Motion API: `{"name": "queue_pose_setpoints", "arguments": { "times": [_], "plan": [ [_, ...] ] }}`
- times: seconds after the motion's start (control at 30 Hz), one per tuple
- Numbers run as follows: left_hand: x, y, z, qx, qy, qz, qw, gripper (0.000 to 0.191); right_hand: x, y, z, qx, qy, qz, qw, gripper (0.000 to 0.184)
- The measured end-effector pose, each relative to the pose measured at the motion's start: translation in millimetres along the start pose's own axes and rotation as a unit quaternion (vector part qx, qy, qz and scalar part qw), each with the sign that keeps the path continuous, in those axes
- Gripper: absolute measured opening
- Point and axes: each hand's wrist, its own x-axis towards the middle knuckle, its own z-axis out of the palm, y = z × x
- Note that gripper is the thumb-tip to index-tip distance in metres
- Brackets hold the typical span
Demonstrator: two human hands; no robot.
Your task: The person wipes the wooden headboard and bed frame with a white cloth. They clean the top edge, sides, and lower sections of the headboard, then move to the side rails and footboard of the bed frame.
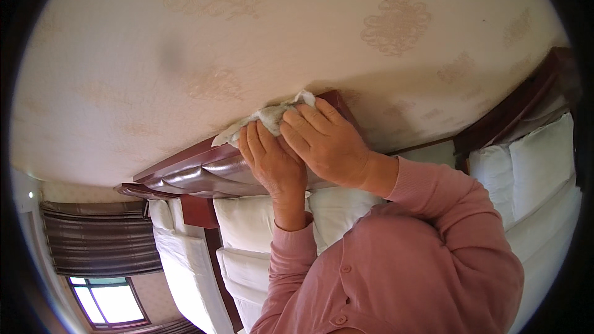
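A crumpled whitish cloth (pixel 271 118) lies along the top ledge of a dark red wooden headboard (pixel 181 160), against the wallpapered wall. My left hand (pixel 274 157) presses on the cloth's near part with its fingers laid over it. Just to the right, my right hand (pixel 322 137) bears on the cloth's other end, fingers bent over it and close to the left hand's fingers. A corner of the cloth sticks up beyond the right fingertips. Brown padded leather-like upholstery (pixel 222 176) covers the headboard's front below the ledge. My palms and thumbs are mostly hidden.
White pillows (pixel 246 218) and bedding lie below the headboard. A red-brown wooden cabinet (pixel 198 211) stands between this bed and another white-covered bed (pixel 185 269) at left. A further bed with pillows (pixel 543 162) and a dark headboard (pixel 506 102) is at right. Dark curtains (pixel 102 241) hang above a window (pixel 109 304).
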Motion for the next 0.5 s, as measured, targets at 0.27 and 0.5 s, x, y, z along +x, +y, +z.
{"name": "queue_pose_setpoints", "arguments": {
  "times": [0.27,0.5],
  "plan": [
    [0.5,27.6,2.1,-0.020,-0.006,0.013,1.000,0.041,-8.8,14.5,-24.5,0.055,-0.014,0.029,0.998,0.032],
    [0.5,46.5,4.5,-0.049,-0.001,0.014,0.999,0.045,-15.8,22.9,-43.7,0.054,-0.027,0.042,0.997,0.031]
  ]
}}
